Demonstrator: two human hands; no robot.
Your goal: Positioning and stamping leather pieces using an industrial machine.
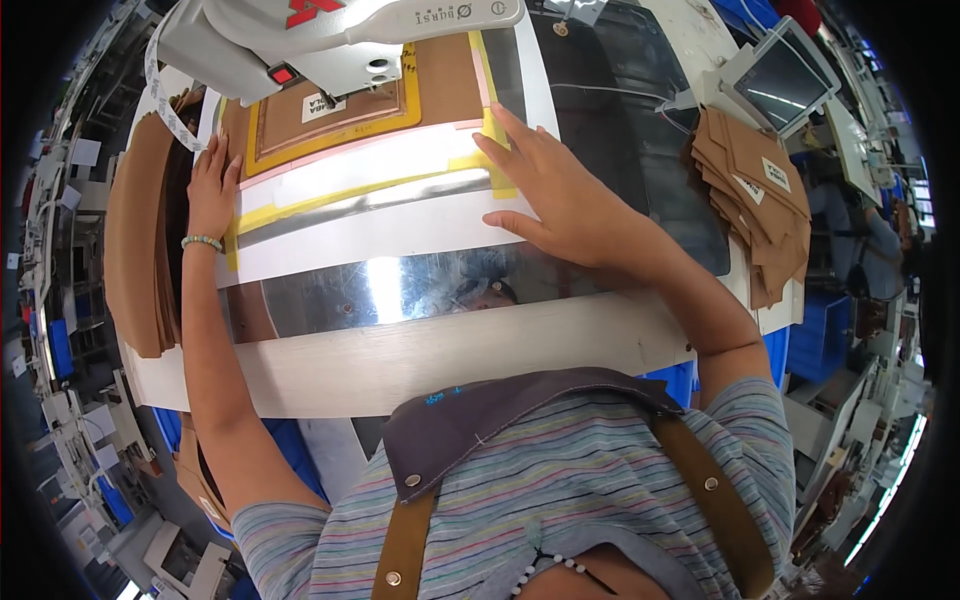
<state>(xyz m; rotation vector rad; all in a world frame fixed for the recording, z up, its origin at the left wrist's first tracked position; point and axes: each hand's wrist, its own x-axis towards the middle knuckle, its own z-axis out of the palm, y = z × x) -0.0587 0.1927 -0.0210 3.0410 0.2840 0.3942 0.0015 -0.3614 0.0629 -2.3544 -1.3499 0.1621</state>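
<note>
A sewing template [350, 190] of white sheet with yellow and pink tape lies under the white sewing machine head [370, 65]. In it, a yellow frame [340, 140] surrounds a brown panel [285, 120] with a small white label [318, 108]. My left hand [212, 188] lies at the template's left edge, fingers stretched forward and holding nothing. At the right edge, my right hand [555, 195] has its fingers spread, fingertips at the yellow tape and nothing in its grasp. The machine head hides part of the brown panel.
A stack of brown panels [150, 230] stands at the left, beside my left forearm. More labelled brown pieces [755, 190] are piled at the right, below a small screen [785, 85]. A pale table edge [450, 355] runs in front of me, before a shiny metal plate [430, 290].
</note>
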